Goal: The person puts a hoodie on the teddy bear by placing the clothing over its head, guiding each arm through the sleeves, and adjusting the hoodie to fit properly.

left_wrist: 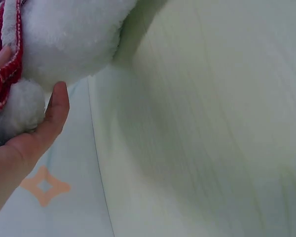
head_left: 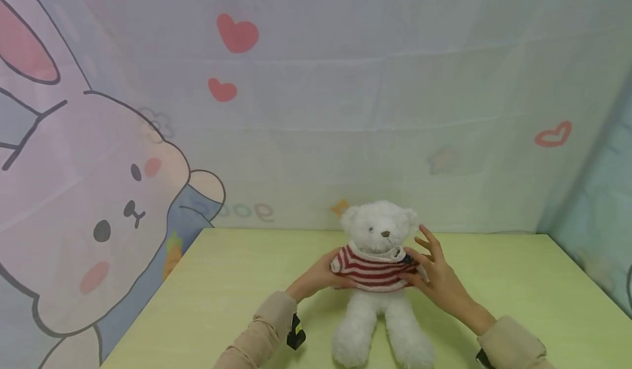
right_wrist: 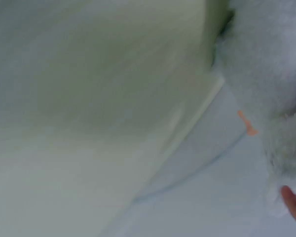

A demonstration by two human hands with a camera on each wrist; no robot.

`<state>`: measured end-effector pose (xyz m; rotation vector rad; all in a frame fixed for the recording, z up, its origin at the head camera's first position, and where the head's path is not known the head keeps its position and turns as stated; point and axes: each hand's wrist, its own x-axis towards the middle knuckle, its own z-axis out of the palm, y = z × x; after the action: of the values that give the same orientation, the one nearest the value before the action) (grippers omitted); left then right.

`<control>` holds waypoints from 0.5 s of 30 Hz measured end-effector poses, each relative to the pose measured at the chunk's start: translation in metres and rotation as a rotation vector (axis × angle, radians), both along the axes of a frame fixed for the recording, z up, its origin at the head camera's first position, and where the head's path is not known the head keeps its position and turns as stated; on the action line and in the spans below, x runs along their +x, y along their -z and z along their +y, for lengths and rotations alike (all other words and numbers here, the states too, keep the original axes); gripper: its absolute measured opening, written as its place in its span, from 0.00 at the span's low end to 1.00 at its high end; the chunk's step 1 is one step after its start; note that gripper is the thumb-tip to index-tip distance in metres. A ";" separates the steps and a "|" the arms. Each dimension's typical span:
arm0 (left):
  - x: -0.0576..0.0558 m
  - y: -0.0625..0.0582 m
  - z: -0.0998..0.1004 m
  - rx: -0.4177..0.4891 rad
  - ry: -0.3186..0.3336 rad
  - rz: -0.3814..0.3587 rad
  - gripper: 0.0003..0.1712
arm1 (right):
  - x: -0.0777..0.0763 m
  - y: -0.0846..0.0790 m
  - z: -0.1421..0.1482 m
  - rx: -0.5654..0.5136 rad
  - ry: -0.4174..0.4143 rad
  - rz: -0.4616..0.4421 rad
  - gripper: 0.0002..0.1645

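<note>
Teddy bear (head_left: pixel 377 221), white plush, one: upright on the table (head_left: pixel 222 308), facing you, feet at the head view's lower edge; cropped in both wrist views. Sweater (head_left: pixel 370 269), red-and-white striped. Your left hand (head_left: pixel 318 273): grasping the bear's side, some fingers hidden. Your right hand (head_left: pixel 441 281): thumb and forefinger pinching the opposite side; mostly cut off in the right wrist view. Dark patch (head_left: pixel 407 259) beside the collar: indistinct.

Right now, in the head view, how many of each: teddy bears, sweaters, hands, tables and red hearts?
Teddy bear: 1
Striped sweater: 1
Hands: 2, left hand and right hand
Table: 1
Red hearts: 3
Total: 8
</note>
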<state>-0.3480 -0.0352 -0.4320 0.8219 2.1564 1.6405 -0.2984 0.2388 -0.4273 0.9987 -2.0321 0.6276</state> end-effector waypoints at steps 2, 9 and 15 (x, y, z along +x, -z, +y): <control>0.001 -0.001 0.000 0.008 -0.007 -0.008 0.39 | 0.002 -0.004 -0.001 0.088 0.012 0.100 0.28; 0.004 -0.001 -0.001 0.031 -0.002 -0.027 0.39 | 0.006 -0.005 -0.002 0.315 -0.052 0.152 0.22; 0.003 0.001 -0.002 0.029 0.056 -0.022 0.40 | 0.000 -0.002 -0.001 0.267 -0.071 0.200 0.18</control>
<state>-0.3450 -0.0368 -0.4333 0.8607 2.0804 1.6497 -0.2981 0.2373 -0.4257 1.2410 -1.9415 0.2822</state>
